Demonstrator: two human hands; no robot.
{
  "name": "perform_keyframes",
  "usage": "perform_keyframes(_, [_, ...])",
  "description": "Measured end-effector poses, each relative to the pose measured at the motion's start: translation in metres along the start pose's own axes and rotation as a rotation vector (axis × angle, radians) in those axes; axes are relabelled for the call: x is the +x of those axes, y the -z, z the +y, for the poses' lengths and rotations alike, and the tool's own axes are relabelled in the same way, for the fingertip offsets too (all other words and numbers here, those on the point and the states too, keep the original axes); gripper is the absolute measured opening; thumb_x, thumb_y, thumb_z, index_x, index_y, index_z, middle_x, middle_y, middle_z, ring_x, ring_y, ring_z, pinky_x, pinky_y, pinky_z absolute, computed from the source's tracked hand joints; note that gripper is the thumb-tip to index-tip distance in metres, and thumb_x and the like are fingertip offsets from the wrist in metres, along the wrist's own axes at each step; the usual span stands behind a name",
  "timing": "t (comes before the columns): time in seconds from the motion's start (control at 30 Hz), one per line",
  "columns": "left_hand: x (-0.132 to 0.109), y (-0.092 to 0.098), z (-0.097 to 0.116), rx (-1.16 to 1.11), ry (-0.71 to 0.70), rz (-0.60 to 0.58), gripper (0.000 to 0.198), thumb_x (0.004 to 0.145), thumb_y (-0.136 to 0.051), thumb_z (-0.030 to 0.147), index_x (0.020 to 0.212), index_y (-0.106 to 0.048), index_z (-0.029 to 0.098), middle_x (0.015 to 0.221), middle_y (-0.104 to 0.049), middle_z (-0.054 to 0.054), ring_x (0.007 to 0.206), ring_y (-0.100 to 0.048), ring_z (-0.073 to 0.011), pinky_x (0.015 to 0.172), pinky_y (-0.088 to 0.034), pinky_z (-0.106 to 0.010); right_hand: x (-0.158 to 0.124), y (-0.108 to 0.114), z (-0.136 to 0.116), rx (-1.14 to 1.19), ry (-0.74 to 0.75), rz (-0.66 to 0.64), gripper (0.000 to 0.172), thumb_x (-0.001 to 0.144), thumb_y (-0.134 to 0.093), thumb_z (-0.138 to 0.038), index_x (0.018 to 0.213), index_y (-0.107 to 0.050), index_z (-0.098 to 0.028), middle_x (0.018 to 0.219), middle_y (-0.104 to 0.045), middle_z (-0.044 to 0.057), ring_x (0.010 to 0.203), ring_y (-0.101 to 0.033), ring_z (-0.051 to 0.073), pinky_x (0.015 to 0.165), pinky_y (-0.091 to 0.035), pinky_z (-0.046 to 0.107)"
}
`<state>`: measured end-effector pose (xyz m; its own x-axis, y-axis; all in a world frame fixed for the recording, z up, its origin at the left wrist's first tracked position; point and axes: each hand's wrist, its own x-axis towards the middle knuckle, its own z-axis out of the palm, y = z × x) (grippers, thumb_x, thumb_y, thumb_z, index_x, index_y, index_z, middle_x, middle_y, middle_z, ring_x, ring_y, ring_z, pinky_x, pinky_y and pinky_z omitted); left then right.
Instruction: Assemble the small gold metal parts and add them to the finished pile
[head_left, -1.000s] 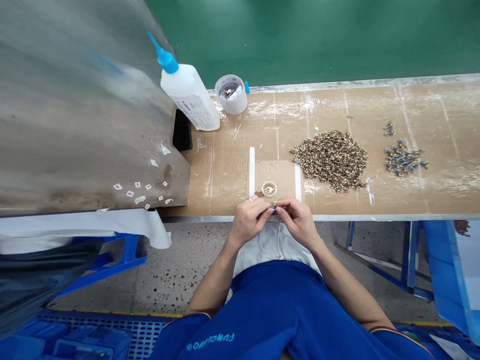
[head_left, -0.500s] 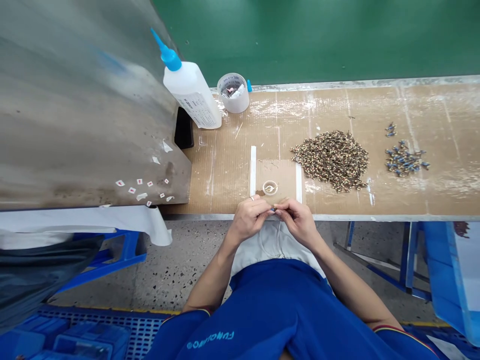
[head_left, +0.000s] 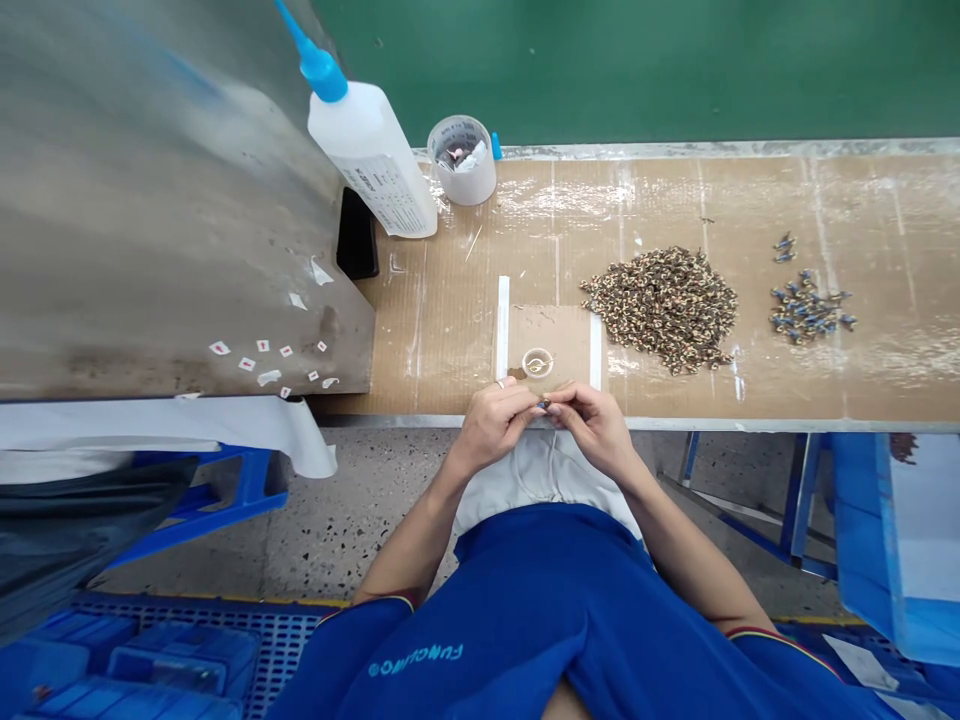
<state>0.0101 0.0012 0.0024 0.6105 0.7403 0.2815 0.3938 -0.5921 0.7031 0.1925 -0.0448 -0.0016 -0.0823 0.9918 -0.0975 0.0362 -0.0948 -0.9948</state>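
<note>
My left hand [head_left: 491, 425] and my right hand [head_left: 594, 428] meet at the table's front edge, their fingertips pinching a tiny blue-and-metal part [head_left: 544, 403] between them. Most of that part is hidden by my fingers. Just beyond the hands, a small round clear dish [head_left: 538, 363] sits on a cardboard pad [head_left: 555, 335]. To the right lie a heap of small brown-and-gold parts [head_left: 660, 310] and a smaller scatter of blue-and-metal parts [head_left: 806, 312].
A white squeeze bottle with a blue nozzle [head_left: 367, 145] and a tape roll [head_left: 461, 160] stand at the back of the table. A grey metal panel [head_left: 172, 200] with stuck paper labels fills the left. A green surface lies behind the table.
The whole scene sits slightly higher in the view than before. My hands stay together on the tiny part, with no clear change in their grip.
</note>
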Motion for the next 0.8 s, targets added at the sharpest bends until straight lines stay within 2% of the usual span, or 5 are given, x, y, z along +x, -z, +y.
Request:
perform_keyframes(0.23, [-0.001, 0.002, -0.003, -0.02, -0.033, -0.034, 0.039, 0.106, -0.04, 0.032, 0.08, -0.064, 0.017, 0.068, -0.065, -0.003, 0.062, -0.048, -0.0156, 0.063, -0.038, -0.029, 0.001, 0.002, -0.001, 0.023, -0.042, -0.036, 0.028, 0.092, -0.065, -0.048, 0.091, -0.068, -0.02, 0.079, -0.069, 0.004, 0.065, -0.064, 0.015, 0.061, -0.054, 0.028])
perform_keyframes(0.43, [-0.001, 0.003, -0.002, -0.025, -0.044, -0.032, 0.042, 0.105, -0.041, 0.03, 0.07, -0.06, 0.018, 0.062, -0.062, -0.003, 0.06, -0.046, -0.0159, 0.061, -0.037, -0.03, 0.002, 0.004, -0.006, -0.087, 0.017, -0.075, 0.019, 0.094, -0.061, -0.035, 0.082, -0.064, -0.02, 0.073, -0.064, 0.002, 0.065, -0.06, 0.015, 0.056, -0.046, 0.026])
perform_keyframes(0.6, [0.001, 0.005, -0.003, 0.027, -0.023, -0.102, 0.041, 0.103, -0.04, 0.027, 0.067, -0.057, 0.018, 0.06, -0.059, -0.003, 0.061, -0.047, -0.0167, 0.06, -0.037, -0.031, 0.005, 0.007, -0.011, -0.14, 0.04, -0.135, 0.02, 0.095, -0.058, -0.03, 0.078, -0.061, -0.021, 0.07, -0.062, 0.001, 0.064, -0.059, 0.015, 0.059, -0.045, 0.027])
perform_keyframes(0.8, [0.002, 0.009, -0.003, 0.027, -0.089, -0.132, 0.038, 0.102, -0.041, 0.02, 0.068, -0.056, 0.018, 0.06, -0.058, -0.002, 0.061, -0.045, -0.0169, 0.058, -0.036, -0.031, 0.007, 0.009, -0.015, -0.221, 0.08, -0.179, 0.021, 0.095, -0.055, -0.021, 0.074, -0.057, -0.022, 0.068, -0.061, 0.0, 0.066, -0.059, 0.015, 0.063, -0.044, 0.026])
